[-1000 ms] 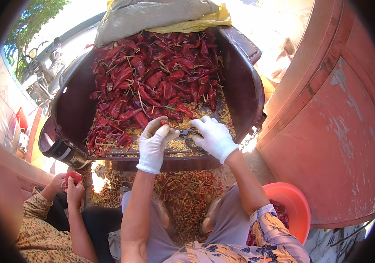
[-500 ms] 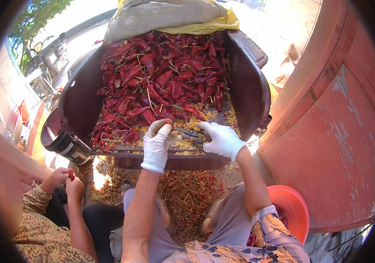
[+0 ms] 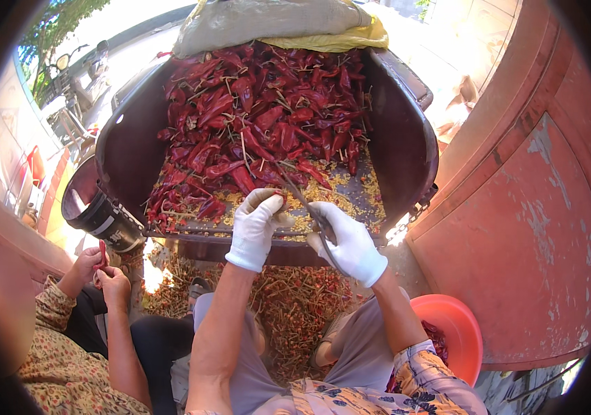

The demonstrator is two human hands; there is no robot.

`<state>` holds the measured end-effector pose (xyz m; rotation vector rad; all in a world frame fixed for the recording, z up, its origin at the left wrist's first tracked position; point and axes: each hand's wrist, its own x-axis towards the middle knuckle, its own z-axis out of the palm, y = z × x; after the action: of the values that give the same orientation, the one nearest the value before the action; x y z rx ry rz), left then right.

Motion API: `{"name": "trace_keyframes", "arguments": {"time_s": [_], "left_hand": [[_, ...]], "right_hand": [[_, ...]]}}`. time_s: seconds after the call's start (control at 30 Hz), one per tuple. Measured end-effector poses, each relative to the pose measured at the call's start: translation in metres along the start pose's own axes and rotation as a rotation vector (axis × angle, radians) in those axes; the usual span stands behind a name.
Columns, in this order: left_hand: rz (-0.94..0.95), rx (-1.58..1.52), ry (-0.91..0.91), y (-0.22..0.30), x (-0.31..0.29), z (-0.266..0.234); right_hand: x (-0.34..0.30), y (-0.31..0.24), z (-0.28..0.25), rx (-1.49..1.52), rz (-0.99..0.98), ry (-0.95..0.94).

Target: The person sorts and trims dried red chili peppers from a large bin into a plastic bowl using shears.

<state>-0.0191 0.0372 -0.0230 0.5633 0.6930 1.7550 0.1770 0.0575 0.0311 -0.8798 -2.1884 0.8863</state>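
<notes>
White-gloved, my left hand (image 3: 254, 228) pinches a small red piece of dried chili pepper (image 3: 282, 196) between thumb and fingers; most of it is hidden by the glove. My right hand (image 3: 351, 242), in a white glove too, is closed on the handles of dark scissors (image 3: 304, 200). Their blades point up and away, just right of my left fingertips. Both hands are over the near edge of a dark cart bed (image 3: 396, 131). Beyond them lies a big heap of dried red chili peppers (image 3: 261, 117) with pale stems, and yellow seeds (image 3: 351, 183) are scattered on the floor of the bed.
A grey and yellow sack (image 3: 275, 28) covers the heap's far end. Cut stems (image 3: 295, 311) litter the ground between my legs. An orange-red basin (image 3: 465, 332) with peppers stands at my right, a black bucket (image 3: 112, 225) at left. Another person's hands (image 3: 105, 270) hold a red pepper.
The scissors have turned from pointing left at my left fingertips to pointing up and away. My left hand keeps its pinch in nearly the same place. The other person's hands have lowered slightly.
</notes>
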Motion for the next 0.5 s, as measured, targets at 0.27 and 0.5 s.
{"name": "trace_keyframes", "arguments": {"time_s": [0.27,0.5], "left_hand": [[-0.007,-0.11,-0.083,0.003,-0.008,0.002],[-0.047,0.004,-0.171,0.004,-0.013,0.006]], "right_hand": [[-0.005,-0.002,0.007,-0.293,-0.151,0.208],[-0.006,-0.001,0.005,-0.37,-0.085,0.12]]}}
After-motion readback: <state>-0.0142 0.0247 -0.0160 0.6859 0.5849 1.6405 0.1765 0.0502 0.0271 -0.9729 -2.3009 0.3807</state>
